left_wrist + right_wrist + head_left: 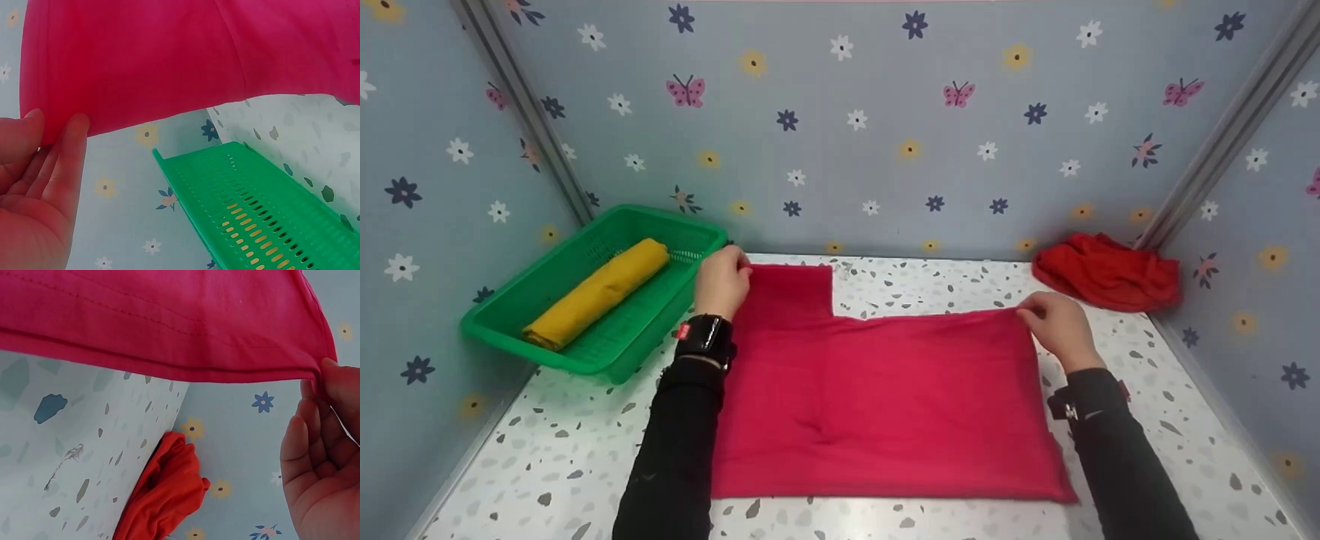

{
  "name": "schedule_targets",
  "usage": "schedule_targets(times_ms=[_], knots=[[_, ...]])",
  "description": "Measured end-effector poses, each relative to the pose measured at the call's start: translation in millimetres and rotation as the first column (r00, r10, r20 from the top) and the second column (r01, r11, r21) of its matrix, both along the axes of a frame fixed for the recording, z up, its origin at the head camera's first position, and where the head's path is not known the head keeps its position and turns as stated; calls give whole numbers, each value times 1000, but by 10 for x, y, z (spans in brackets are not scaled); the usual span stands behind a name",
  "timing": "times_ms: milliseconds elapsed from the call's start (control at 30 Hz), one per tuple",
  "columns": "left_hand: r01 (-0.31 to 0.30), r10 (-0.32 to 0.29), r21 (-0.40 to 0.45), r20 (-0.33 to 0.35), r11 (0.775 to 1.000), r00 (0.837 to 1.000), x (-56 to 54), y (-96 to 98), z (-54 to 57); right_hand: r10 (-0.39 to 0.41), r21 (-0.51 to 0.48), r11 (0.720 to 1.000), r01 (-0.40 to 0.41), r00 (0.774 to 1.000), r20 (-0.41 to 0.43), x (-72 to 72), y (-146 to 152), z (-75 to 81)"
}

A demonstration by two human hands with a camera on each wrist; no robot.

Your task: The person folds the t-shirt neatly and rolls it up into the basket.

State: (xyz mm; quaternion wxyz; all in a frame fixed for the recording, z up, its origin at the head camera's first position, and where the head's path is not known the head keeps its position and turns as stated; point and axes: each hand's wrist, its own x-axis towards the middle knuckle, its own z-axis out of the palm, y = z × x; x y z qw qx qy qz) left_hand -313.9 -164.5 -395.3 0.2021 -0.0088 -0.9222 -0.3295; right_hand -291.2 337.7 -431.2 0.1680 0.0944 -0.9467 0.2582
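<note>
A crimson folded garment (915,397) lies over the speckled tabletop, with a narrower flap sticking out at its far left. My left hand (722,283) pinches the far left corner of that flap; in the left wrist view, thumb and fingers (72,140) grip the cloth edge. The far right corner is pinched by my right hand (1059,327). Seen from the right wrist, that corner of the crimson garment (185,332) is lifted off the table, its stitched hem showing. The near edge rests on the tabletop.
At the left stands a green basket (615,367) holding a rolled yellow cloth (600,292). A crumpled red cloth (1110,271) lies in the far right corner. Flower-patterned walls (885,180) enclose the speckled table (1170,450) at the back and both sides.
</note>
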Motion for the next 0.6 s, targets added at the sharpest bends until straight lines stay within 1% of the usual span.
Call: schedule_targets(times_ms=[333, 500, 600], knots=[[16, -16, -17, -9, 1000, 1000, 9, -30, -74, -4, -2, 1000, 4, 1000, -15, 9, -11, -6], [22, -21, 21, -10, 1000, 1000, 47, -77, -114, 1, 1, 1000, -1, 1000, -7, 5, 3, -22], [38, -37, 33, -20, 999, 999, 81, -116, -155, 5, 2, 1000, -5, 1000, -5, 13, 16, -30]])
